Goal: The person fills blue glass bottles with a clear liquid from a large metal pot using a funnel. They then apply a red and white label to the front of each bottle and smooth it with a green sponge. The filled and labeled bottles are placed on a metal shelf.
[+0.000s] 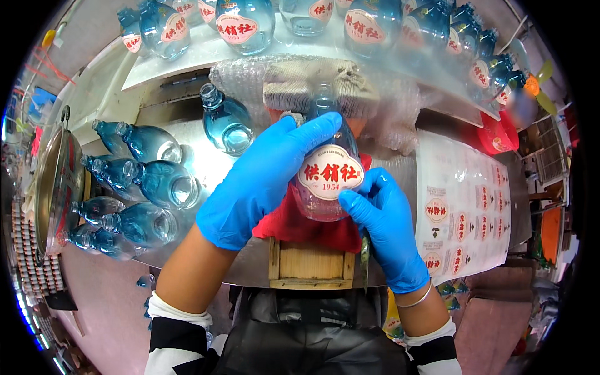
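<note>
My left hand [269,172], in a blue glove, is wrapped round the neck and shoulder of a blue glass bottle [317,209]. The bottle leans over a red cloth [281,219] on a wooden frame [312,265]. A cream label [331,174] with red characters covers the side that faces me. My right hand [384,219], gloved too, has its fingers curled, and its thumb presses at the label's lower right edge. Behind the bottle lies a stack of pale ribbed cloth or paper [284,94]; I cannot tell which.
Several unlabelled blue bottles lie at left, and another bottle [226,122] stands nearer the middle. A metal basin [53,187] is at far left. Labelled bottles [244,28] line the back shelf. Bubble wrap [244,75] lies below it. A label sheet [462,212] spreads at right, near a red container [499,134].
</note>
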`<state>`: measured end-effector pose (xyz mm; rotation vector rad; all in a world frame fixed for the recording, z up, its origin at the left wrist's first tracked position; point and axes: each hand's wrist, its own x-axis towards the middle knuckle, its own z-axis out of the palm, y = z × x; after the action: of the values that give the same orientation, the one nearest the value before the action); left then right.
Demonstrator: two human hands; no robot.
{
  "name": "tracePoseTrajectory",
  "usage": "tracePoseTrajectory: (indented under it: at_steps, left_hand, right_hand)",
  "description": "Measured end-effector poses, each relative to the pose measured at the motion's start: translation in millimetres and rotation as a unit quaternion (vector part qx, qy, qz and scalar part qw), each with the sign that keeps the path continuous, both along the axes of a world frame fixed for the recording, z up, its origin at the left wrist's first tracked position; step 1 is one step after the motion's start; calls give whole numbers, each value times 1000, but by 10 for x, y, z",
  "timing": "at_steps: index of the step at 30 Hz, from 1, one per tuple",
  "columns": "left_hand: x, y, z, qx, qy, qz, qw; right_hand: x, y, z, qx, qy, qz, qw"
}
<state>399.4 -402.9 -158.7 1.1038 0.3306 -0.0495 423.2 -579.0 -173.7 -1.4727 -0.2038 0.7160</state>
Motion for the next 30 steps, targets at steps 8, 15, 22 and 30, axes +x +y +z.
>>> tracePoseTrajectory:
  at_steps: [8,15,22,30]
  left_hand:
    - [57,2,-55,31,32,15,999]
    - [-90,112,-202,-87,-78,-28,993]
    - [-540,-47,-323,309,-282,46,907]
    - [-582,-187,-214,549,-284,176,766]
  right_hand:
    - [17,-36,-88,40,20,-3,999]
    - [117,-74,-138,53,25,12,998]
    - [230,3,-108,91,-260,34,961]
    - [235,153,111,46,-421,56,904]
